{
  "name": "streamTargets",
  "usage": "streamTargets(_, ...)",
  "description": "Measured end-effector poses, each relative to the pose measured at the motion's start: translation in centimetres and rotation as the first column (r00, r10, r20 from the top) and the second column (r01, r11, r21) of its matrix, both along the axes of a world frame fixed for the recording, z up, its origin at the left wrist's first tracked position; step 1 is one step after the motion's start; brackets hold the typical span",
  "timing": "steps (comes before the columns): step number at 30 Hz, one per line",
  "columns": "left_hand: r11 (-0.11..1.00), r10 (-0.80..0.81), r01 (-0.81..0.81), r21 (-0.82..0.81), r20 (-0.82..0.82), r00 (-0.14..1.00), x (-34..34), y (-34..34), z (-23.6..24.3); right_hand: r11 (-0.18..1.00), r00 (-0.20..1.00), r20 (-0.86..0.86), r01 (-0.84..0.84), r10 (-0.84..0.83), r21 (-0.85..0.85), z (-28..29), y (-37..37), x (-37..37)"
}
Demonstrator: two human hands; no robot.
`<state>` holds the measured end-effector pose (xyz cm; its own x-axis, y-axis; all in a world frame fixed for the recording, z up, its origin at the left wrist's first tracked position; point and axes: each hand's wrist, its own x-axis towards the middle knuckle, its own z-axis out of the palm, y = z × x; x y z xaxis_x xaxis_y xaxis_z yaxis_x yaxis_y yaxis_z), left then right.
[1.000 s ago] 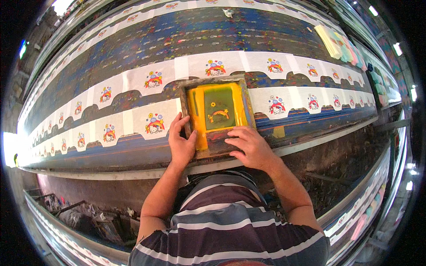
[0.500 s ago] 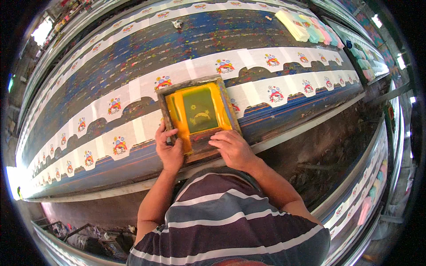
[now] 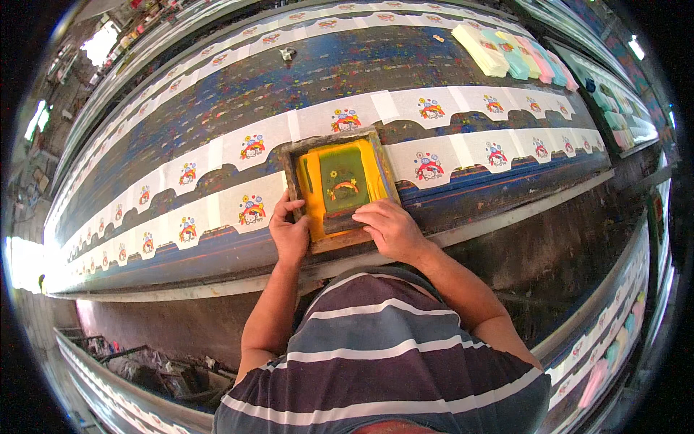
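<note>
A wooden-framed printing screen lies over the near row of white fabric pieces on the long table. Yellow ink coats both sides of its mesh, around a darker greenish middle with a small rainbow-and-flower pattern. My left hand grips the left rim near its lower corner, thumb and fingers around the wood. A dark squeegee bar rests inside the screen at its near end. The fingers of my right hand close on the bar's right part. Fabric beneath the screen is hidden.
White fabric pieces with colourful cartoon prints run in rows along the table. Folded pastel cloths are stacked at the far right. A crumpled scrap lies on the ink-spattered tabletop. A pale rail edges the table's near side.
The screen has shifted slightly left relative to the prints, so the one just right of it shows whole. Both hands keep their hold, and the whole view has shifted.
</note>
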<state>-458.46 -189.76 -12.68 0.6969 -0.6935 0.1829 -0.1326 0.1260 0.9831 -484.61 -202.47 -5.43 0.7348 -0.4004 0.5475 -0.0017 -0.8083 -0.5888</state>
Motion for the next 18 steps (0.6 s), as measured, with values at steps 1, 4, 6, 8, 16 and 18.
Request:
streamTargets(1, 1.000, -0.013, 0.013, -0.003, 0.002, 1.000, 0.0, 0.0, 0.2, 1.000, 1.000, -0.006, -0.004, 0.004, 0.001, 0.2, -0.2, 0.1)
streamTargets(4, 0.999, -0.005, 0.003, 0.046, 0.034, 0.999, -0.1, 0.2, 0.8, 0.999, 0.997, -0.081, -0.001, -0.002, -0.037, 0.7, -0.2, 0.5)
streamTargets(6, 0.998, 0.003, -0.004, 0.064, 0.023, 1.000, -0.3, 0.3, 0.9, 0.994, 0.984, -0.176, -0.007, -0.012, -0.107, 0.9, 0.1, 0.8)
streamTargets(8, 0.999, 0.004, -0.003, 0.035, -0.016, 1.000, -0.3, 0.3, 0.9, 0.974, 0.960, -0.280, -0.040, -0.024, -0.221, 1.2, 0.2, 1.2)
streamTargets(16, 0.992, 0.034, -0.038, 0.123, 0.035, 0.999, 0.3, 0.6, -0.2, 0.995, 0.934, -0.344, -0.083, 0.095, 0.049, 2.2, -0.9, 0.4)
streamTargets(18, 0.993, 0.034, -0.038, 0.114, 0.035, 0.999, 0.2, 0.6, -0.5, 0.996, 0.941, -0.327, -0.080, 0.085, 0.030, 1.9, -0.2, 0.2)
